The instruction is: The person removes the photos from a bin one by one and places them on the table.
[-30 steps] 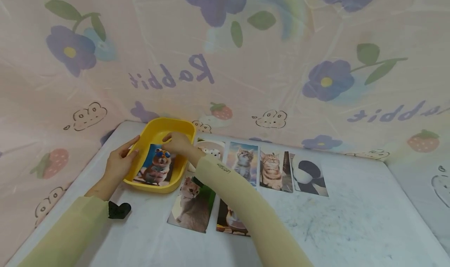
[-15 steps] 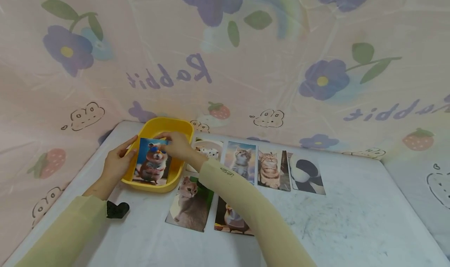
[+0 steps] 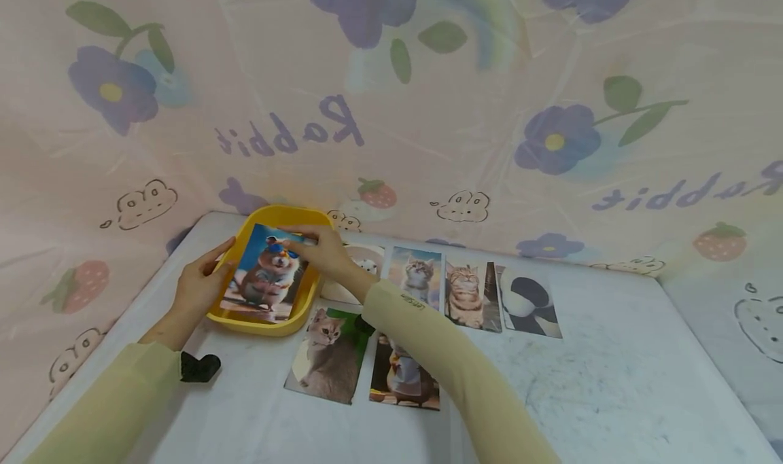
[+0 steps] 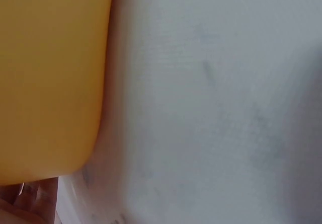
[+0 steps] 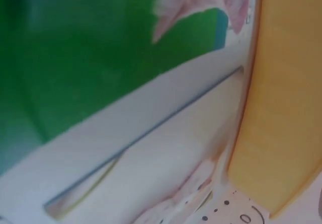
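My right hand (image 3: pixel 327 250) pinches the right edge of a photo card (image 3: pixel 263 280), which shows a furry animal in blue sunglasses. The card is tilted, raised inside a yellow tray (image 3: pixel 287 325) at the table's left. At the tray's left side, my left hand (image 3: pixel 198 280) holds the rim with its thumb and fingers. In the left wrist view, a few fingers (image 4: pixel 40 199) show beneath the tray's wall (image 4: pixel 45 83). The right wrist view has the tray's wall (image 5: pixel 287 93) beside a green-backed cat card (image 5: pixel 90 58); no hand shows there.
Cards lie on the white table (image 3: pixel 587 396) right of the tray: a sitting cat (image 3: pixel 327 359), a clothed animal (image 3: pixel 404 379) partly under my right sleeve, a kitten (image 3: pixel 416 274), an orange cat (image 3: pixel 467 294) and a black-and-white picture (image 3: pixel 529 301). A patterned curtain (image 3: pixel 397 145) hangs behind.
The sunglasses card has risen from the tray's bottom, tilted up and shifted slightly away in my right hand. My left hand keeps its hold on the tray.
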The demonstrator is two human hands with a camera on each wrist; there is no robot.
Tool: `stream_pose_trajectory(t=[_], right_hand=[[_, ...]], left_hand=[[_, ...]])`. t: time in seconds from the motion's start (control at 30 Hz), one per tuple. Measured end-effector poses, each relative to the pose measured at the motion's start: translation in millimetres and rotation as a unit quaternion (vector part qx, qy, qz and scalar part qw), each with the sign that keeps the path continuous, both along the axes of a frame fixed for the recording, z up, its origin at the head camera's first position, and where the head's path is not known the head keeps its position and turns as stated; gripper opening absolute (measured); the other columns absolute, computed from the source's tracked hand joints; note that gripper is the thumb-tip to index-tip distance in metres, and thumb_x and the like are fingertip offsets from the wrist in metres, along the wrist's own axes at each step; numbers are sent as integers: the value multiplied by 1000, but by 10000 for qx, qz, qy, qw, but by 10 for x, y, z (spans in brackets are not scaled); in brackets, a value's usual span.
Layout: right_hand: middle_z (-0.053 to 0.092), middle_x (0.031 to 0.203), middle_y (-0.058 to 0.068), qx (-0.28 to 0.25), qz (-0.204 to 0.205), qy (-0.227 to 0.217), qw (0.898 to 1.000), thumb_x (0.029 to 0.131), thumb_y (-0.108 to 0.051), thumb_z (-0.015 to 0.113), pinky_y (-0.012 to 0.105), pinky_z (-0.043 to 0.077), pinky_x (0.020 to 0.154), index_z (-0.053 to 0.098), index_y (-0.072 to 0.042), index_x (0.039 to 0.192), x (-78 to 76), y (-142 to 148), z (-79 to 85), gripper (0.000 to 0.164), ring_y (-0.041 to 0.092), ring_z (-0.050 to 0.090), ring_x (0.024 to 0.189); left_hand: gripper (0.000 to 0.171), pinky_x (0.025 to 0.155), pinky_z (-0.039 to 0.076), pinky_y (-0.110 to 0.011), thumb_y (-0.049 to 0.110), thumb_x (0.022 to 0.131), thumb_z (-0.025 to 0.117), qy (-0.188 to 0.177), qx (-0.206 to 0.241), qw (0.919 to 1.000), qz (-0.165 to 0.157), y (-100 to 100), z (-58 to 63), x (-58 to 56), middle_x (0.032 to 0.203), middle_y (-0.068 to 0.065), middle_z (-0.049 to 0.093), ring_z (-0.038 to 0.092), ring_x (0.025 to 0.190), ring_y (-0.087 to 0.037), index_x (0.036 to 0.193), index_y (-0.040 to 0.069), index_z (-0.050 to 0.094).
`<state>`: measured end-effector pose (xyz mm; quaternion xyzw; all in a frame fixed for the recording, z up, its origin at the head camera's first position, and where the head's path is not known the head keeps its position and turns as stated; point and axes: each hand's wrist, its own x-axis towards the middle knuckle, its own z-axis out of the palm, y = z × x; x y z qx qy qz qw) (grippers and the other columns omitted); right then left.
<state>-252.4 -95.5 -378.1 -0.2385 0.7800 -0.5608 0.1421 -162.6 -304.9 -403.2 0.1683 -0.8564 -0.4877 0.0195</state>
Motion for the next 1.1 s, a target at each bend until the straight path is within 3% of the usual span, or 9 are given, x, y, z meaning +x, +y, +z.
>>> stream_pose_trajectory(t=[0.13, 0.3, 0.4, 0.6, 0.73, 0.8, 0.9, 1.03, 1.1], right_hand=[[64, 99, -9, -406, 72, 71, 9991, 92, -23, 65, 21, 34, 47, 66, -21, 126, -15, 114, 6, 34, 12, 38, 48], [58, 131, -1, -603, 85, 102, 9981, 93, -26, 63, 24, 35, 48, 63, -22, 129, -20, 300, 41, 36, 7, 43, 55], [47, 145, 4, -738, 50, -129, 9972, 94, -26, 62, 29, 36, 46, 62, -22, 131, -30, 429, 52, 37, 10, 44, 47], [44, 149, 6, -549, 11, 246, 9982, 94, -25, 63, 24, 47, 67, 60, -17, 132, -65, 670, 41, 39, 5, 57, 73], [49, 145, 5, -499, 18, 355, 9981, 93, -25, 63, 28, 39, 55, 61, -19, 132, -55, 808, 20, 39, 12, 52, 68], [52, 143, 3, -449, -5, 368, 9983, 93, -26, 63, 32, 43, 55, 62, -21, 131, -33, 881, 10, 38, 6, 56, 85], [54, 140, 3, -507, 49, 317, 9982, 94, -24, 62, 51, 49, 57, 62, -19, 130, 9, 1007, -18, 36, 24, 63, 81], [57, 137, 3, -459, 59, 263, 9986, 95, -21, 61, 52, 52, 64, 62, -14, 129, 66, 1200, -74, 35, 29, 61, 71], [56, 138, 2, -308, 30, 227, 9993, 95, -23, 61, 44, 51, 63, 62, -16, 129, 95, 1299, -102, 35, 27, 59, 68]], left_hand=[[50, 96, 46, -48, 36, 103, 39, -18, -3, 10000, -90, -18, -9, -6, 146, -32, 35, 43, 124, -44, 151, 29, 27], [50, 86, 46, -32, 34, 103, 41, -25, -93, 9999, -128, -16, -20, -19, 145, -32, 36, 45, 123, -43, 150, 28, 28], [49, 92, 49, -41, 32, 103, 41, -29, -118, 9999, -105, -13, -18, -26, 146, -32, 36, 45, 123, -43, 150, 27, 29], [48, 102, 40, -56, 32, 102, 41, -23, -228, 9997, -109, -44, -11, -16, 146, -32, 35, 41, 127, -45, 149, 25, 32], [48, 104, 37, -57, 33, 102, 41, -80, -152, 9998, -121, -52, 1, -3, 148, -32, 32, 37, 130, -47, 149, 26, 31], [48, 104, 37, -57, 33, 102, 41, -108, -109, 9998, -101, -47, 13, 0, 149, -31, 31, 36, 131, -47, 149, 26, 31], [48, 105, 35, -58, 32, 102, 41, -144, -55, 9999, -76, -34, 29, -2, 150, -31, 28, 33, 133, -48, 149, 25, 30], [49, 105, 35, -58, 32, 103, 40, -165, -83, 9998, -93, -29, 24, -13, 151, -31, 27, 32, 133, -48, 149, 24, 30], [49, 104, 37, -57, 33, 103, 40, -156, -154, 9997, -114, -35, 11, -19, 149, -32, 29, 34, 131, -48, 149, 24, 29]])
